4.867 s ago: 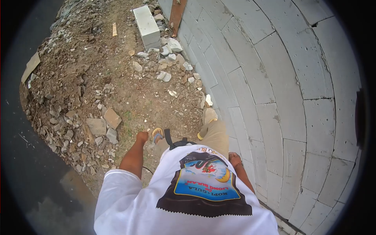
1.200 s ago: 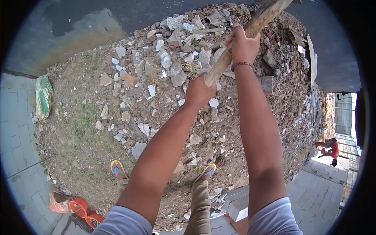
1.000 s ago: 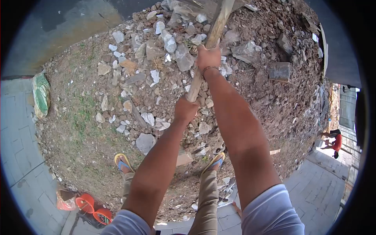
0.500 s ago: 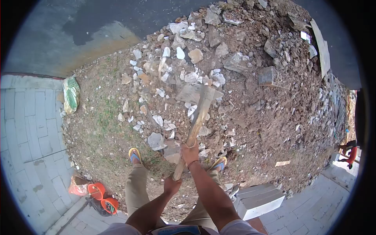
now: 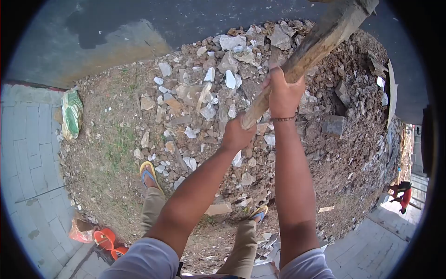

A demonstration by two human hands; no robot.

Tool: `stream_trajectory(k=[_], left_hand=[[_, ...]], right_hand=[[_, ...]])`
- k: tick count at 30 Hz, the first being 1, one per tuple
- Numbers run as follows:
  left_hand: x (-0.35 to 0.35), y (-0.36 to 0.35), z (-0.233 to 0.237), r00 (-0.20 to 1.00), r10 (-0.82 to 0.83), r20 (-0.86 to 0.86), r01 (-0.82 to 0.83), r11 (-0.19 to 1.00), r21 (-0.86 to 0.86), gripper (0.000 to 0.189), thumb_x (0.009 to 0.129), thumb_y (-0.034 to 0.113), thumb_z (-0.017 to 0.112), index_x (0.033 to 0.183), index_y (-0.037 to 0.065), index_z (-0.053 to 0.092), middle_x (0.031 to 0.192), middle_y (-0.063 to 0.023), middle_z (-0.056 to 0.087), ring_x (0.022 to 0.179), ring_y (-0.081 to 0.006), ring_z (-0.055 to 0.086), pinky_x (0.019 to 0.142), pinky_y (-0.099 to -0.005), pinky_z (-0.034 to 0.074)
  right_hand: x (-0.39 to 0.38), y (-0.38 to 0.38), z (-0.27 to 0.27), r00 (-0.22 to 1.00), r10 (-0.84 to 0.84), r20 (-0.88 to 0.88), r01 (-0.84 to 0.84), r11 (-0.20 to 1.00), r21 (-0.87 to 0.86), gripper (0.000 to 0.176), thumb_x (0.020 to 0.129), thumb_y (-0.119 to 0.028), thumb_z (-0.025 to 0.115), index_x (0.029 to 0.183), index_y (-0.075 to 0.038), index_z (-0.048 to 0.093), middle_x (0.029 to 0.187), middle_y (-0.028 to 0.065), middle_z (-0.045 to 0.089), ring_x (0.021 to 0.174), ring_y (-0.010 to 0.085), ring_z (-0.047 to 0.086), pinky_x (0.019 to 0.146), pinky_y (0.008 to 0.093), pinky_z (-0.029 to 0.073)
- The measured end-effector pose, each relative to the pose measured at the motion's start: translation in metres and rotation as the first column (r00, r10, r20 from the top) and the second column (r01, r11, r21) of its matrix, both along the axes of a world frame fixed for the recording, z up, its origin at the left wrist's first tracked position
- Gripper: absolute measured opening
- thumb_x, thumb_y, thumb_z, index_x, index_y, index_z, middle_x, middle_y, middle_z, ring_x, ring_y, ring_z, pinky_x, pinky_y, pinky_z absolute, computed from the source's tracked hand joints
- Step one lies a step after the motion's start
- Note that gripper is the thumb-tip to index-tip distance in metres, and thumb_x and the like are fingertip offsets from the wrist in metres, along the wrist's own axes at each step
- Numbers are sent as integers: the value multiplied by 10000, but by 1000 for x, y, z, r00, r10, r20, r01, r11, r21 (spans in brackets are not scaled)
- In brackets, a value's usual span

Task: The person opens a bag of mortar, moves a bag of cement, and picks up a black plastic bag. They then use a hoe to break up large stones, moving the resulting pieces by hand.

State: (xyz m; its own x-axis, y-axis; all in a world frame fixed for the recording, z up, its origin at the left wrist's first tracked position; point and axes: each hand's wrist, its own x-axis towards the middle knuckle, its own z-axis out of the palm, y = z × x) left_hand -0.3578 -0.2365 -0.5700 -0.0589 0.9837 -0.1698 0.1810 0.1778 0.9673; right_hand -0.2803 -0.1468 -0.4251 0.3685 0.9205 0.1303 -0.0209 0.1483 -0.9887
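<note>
My left hand (image 5: 238, 133) is wrapped round the butt end of a thick wooden hoe handle (image 5: 311, 52). Higher up the same handle, my right hand (image 5: 285, 95) grips it, a band round the wrist. The hoe is raised in front of me and slants up to the right; its head is mostly cut off by the top edge of the view. Beneath my hands lies rubble (image 5: 195, 95), a mix of loose soil, broken stones and pale chips. My sandalled left foot (image 5: 151, 176) and right foot (image 5: 259, 214) stand apart at its near side.
A dark wall (image 5: 195, 18) borders the rubble at the back. On the left are a green-and-white sack (image 5: 72, 114) and grey paving (image 5: 35, 153). Orange buckets (image 5: 104, 238) stand at lower left. A person in red (image 5: 403, 196) is far off at the right.
Both hands have swung the hoe up and to the right. Its far end has risen from the rubble to the top edge of the view.
</note>
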Motion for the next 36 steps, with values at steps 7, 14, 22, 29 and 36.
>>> stream_trajectory(k=[7, 14, 22, 29, 36], left_hand=[[-25, 53, -168, 994, 18, 109, 20, 943, -333, 140, 806, 105, 706, 867, -2, 640, 718, -98, 645, 578, -159, 603, 555, -321, 479], [-58, -40, -99, 964, 142, 223, 8, 828, -561, 175, 816, 99, 705, 755, -10, 582, 603, -24, 560, 481, -89, 491, 437, -305, 408], [-74, -223, -79, 987, 148, -59, -158, 868, -470, 315, 796, 145, 694, 1068, -7, 644, 756, -104, 676, 677, -140, 631, 619, -347, 512], [-68, -86, -28, 990, 69, -119, -89, 983, -163, 291, 767, 163, 701, 1026, 43, 639, 833, -234, 683, 838, -417, 678, 696, -455, 542], [-90, 85, -97, 967, -135, -216, 97, 980, -175, 315, 788, 227, 711, 1050, 63, 655, 876, -234, 697, 851, -402, 684, 720, -457, 543]], right_hand=[[-42, 120, -215, 770, 40, 637, 188, 940, -286, 522, 740, -271, 737, 1097, 73, 572, 937, 270, 694, 925, 416, 687, 847, 434, 546], [-81, 50, -188, 828, 173, 533, 111, 881, -459, 470, 762, -235, 727, 1105, 49, 577, 967, 266, 689, 942, 404, 680, 850, 444, 533], [-93, -135, -185, 988, 139, 61, -50, 680, -732, 353, 799, -232, 729, 1024, 15, 617, 794, 118, 679, 690, 195, 659, 644, 344, 528], [-65, -59, -61, 986, 32, -161, -77, 957, -280, 148, 853, -106, 711, 852, -22, 589, 679, 15, 593, 527, 107, 554, 513, 257, 445], [-62, 97, -148, 978, -204, -43, 183, 936, -300, 189, 808, -121, 679, 794, 31, 568, 571, 89, 584, 408, 176, 554, 416, 313, 434]])
